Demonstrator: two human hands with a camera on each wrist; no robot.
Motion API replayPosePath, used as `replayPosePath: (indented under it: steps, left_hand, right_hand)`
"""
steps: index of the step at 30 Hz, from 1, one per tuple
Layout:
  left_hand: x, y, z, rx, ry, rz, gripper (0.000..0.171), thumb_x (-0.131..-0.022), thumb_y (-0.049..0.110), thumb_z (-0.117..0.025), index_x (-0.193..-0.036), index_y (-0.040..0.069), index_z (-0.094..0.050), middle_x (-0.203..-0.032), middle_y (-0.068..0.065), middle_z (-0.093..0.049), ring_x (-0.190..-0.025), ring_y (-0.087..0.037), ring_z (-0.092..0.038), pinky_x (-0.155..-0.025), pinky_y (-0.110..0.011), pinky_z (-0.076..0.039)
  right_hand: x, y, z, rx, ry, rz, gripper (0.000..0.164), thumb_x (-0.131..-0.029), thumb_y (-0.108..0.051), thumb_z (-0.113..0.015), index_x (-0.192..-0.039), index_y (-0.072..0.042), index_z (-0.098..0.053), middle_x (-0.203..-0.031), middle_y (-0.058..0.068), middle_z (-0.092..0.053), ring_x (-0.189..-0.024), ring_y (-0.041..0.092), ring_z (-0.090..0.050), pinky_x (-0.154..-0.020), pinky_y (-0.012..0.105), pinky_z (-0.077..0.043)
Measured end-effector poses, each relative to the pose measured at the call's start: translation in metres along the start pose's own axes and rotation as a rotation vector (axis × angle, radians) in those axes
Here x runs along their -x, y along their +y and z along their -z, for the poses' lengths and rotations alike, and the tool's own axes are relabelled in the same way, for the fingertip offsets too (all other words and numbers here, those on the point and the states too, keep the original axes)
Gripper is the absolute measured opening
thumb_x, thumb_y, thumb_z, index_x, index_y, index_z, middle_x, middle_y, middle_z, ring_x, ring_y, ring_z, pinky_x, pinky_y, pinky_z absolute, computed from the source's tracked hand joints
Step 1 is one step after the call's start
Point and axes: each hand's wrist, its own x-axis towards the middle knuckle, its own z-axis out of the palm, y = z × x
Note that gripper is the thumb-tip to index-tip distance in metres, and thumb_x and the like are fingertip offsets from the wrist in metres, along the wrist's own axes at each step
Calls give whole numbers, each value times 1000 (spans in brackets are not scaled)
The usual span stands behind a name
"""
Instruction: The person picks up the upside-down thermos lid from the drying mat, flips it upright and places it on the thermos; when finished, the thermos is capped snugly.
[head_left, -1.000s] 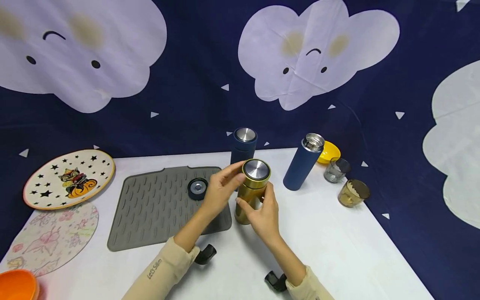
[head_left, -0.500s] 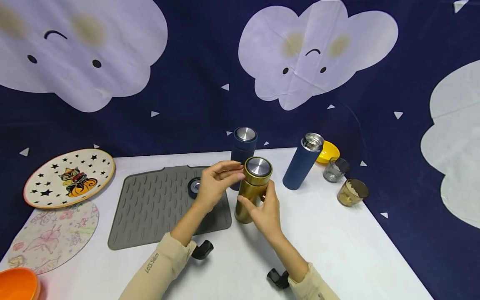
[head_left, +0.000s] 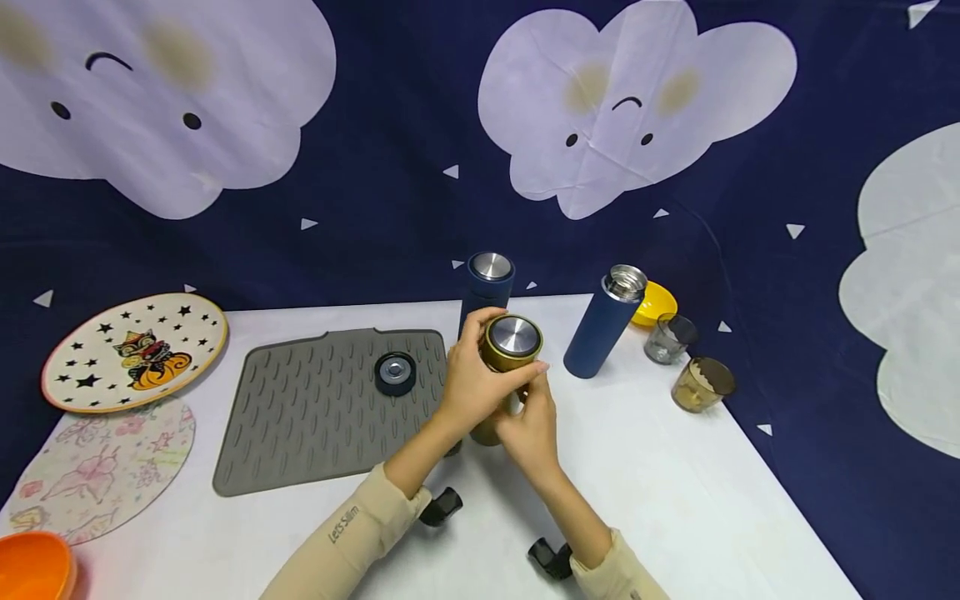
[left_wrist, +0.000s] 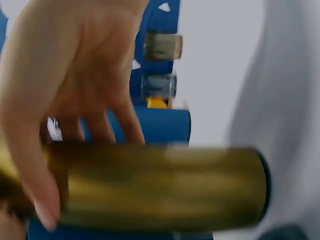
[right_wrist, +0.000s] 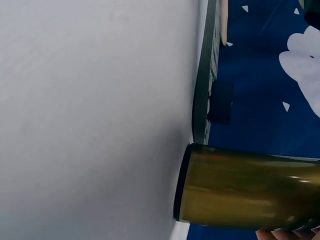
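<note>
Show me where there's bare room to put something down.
A wide bare patch is the white table right of the right hand, in front of the open blue bottle and amber cup. The gray mat is also bare left of the black lid. It's crowded around the gold bottle, left hand and capped blue bottle.

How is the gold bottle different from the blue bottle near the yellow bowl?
The gold bottle is a shiny metallic gold, while the blue bottle is dark blue. The gold bottle has its cap on; the blue bottle has none, showing its silver mouth. The gold bottle is being held; the blue bottle stands untouched. Both are tall and round.
</note>
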Motion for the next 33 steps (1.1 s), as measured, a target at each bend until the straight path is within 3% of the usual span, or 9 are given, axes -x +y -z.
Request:
replayPosePath:
  steps: [6,10,13,17,20,22,29,31,33]
  left_hand:
    - [-17,-11,34,327,-319,83,70,-73,-1,-84,-136,7,-55,-134,-7,-57,-119,-23,-57,-105,-36,-46]
    - [-15,-11,45,248,-382,72,74,-79,3,-81,-145,7,-48,-134,-9,-50,-127,-24,-49,-116,-38,-36]
    - [-7,-4,36,109,-302,51,89,-76,12,-85,-150,10,-36,-134,-11,-53,-128,-25,-50,-115,-44,-35]
    - [2,6,10,-55,-89,61,102,-66,29,-94,-147,14,-35,-128,-10,-59,-118,-25,-58,-100,-48,-47]
    - [4,8,-4,-109,59,47,92,-62,33,-95,-136,13,-45,-118,-8,-64,-108,-23,-63,-90,-43,-51]
    - [2,5,-4,-79,73,40,81,-64,29,-94,-129,12,-50,-114,-9,-67,-102,-22,-65,-87,-38,-53]
    - [-21,-15,36,413,-425,202,68,-78,10,-80,-140,9,-52,-136,-11,-58,-123,-25,-54,-110,-45,-39]
    - [-18,-16,37,400,-430,219,76,-78,16,-79,-147,12,-46,-145,-9,-49,-134,-26,-44,-117,-53,-26]
    - [-11,-10,30,269,-336,187,88,-77,26,-83,-152,15,-38,-147,-7,-43,-138,-26,-37,-117,-57,-21]
  right_hand:
    - [-1,-2,-2,-22,-25,-5,65,-74,-12,-84,-129,-5,-49,-121,11,-61,-111,27,-61,-91,48,-52]
    - [0,-3,-3,-30,-28,-25,65,-75,-15,-84,-129,-5,-48,-117,10,-61,-108,25,-61,-93,47,-52]
    - [1,-2,-2,-14,-18,-17,60,-75,-8,-82,-125,-3,-49,-114,11,-61,-103,25,-61,-88,46,-52]
    - [1,0,-2,1,-3,23,52,-69,8,-72,-117,0,-53,-108,15,-62,-98,28,-61,-82,47,-52]
    - [1,1,-2,-4,3,18,55,-66,11,-68,-118,2,-54,-109,18,-62,-101,32,-62,-84,51,-54]
    - [1,0,-2,-15,-2,3,59,-68,10,-69,-124,1,-52,-115,18,-61,-106,34,-62,-88,52,-54]
    - [-2,-4,-2,-46,-34,-30,66,-76,-13,-84,-131,-6,-47,-122,10,-60,-112,26,-60,-95,48,-51]
    - [-2,-3,-2,-40,-30,-29,66,-76,-13,-84,-131,-6,-47,-120,10,-60,-111,26,-60,-95,48,-51]
    - [-1,-3,-1,-25,-20,-14,64,-75,-7,-82,-129,-4,-47,-119,12,-60,-111,28,-61,-93,49,-52]
